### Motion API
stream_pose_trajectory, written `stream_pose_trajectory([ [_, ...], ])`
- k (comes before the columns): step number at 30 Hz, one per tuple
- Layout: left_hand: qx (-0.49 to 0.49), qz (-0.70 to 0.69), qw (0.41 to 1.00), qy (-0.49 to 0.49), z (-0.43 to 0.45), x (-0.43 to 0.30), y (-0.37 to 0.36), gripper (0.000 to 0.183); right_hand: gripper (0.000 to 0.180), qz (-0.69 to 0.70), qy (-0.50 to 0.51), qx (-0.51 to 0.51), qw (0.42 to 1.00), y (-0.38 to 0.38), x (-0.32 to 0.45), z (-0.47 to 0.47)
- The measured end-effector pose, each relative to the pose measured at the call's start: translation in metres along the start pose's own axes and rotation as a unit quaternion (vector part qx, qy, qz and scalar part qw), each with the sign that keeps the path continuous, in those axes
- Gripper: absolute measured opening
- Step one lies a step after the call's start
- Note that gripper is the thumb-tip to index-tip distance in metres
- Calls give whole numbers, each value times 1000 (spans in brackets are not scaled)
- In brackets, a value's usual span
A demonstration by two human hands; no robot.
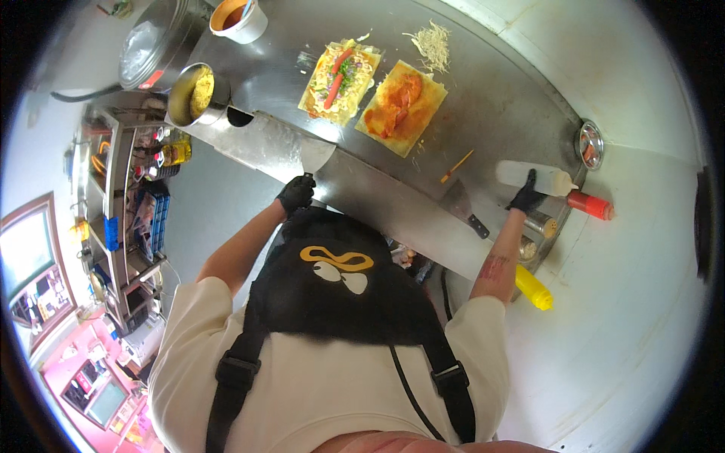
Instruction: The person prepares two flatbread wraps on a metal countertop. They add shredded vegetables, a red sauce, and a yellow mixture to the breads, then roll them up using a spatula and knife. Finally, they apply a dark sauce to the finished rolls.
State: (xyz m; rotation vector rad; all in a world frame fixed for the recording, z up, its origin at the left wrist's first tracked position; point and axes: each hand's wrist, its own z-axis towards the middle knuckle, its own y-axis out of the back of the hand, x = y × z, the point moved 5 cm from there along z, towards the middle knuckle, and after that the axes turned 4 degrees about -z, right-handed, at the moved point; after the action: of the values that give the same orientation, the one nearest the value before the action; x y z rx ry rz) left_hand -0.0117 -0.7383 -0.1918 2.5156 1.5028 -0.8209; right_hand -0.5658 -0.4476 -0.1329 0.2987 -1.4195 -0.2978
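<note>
My left hand (297, 195), in a black glove, grips the handle of a wide metal scraper (315, 157) at the griddle's front ledge. At the right, my black-gloved right hand (528, 195) is around a translucent squeeze bottle (515, 173), its nozzle pointing right. On the steel griddle (266, 73) lies a rectangular flatbread (341, 82) topped with two sausage pieces, chopped greens and pale shreds. Beside it is a second flatbread (403, 107) spread with reddish sauce. A heap of pale shreds (431, 46) sits behind the second one.
A second scraper (461, 204) and a wooden-handled brush (456, 166) lie near my right hand. Red (590, 205) and yellow squeeze bottles (533, 287), a shaker (542, 224) and a steel bowl (591, 145) line the right edge. At left stand a sauce tub (249, 29) and batter pot (190, 96).
</note>
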Motion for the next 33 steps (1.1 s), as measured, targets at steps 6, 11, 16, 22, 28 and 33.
stream_pose_trajectory([
  [6, 80, 42, 992, -83, 84, -39, -21, 26, 76, -96, -258, 465, 841, -105, 28, -206],
  [11, 56, -59, 997, 16, 83, -76, -36, 27, 59, 26, -472, 597, 648, -194, 96, -368],
  [16, 125, -87, 985, 76, 69, -88, -7, 20, 52, 17, -515, 518, 683, -254, 93, -406],
  [22, 144, 161, 932, -290, 122, -57, 88, 32, 53, 23, -589, 480, 650, -281, 123, -426],
  [28, 97, 228, 969, -6, 113, -160, 118, 44, 57, 34, -609, 461, 645, -349, 163, -468],
  [33, 119, 361, 924, 30, 117, -231, 147, 39, 63, 135, -627, 423, 640, -388, 181, -490],
])
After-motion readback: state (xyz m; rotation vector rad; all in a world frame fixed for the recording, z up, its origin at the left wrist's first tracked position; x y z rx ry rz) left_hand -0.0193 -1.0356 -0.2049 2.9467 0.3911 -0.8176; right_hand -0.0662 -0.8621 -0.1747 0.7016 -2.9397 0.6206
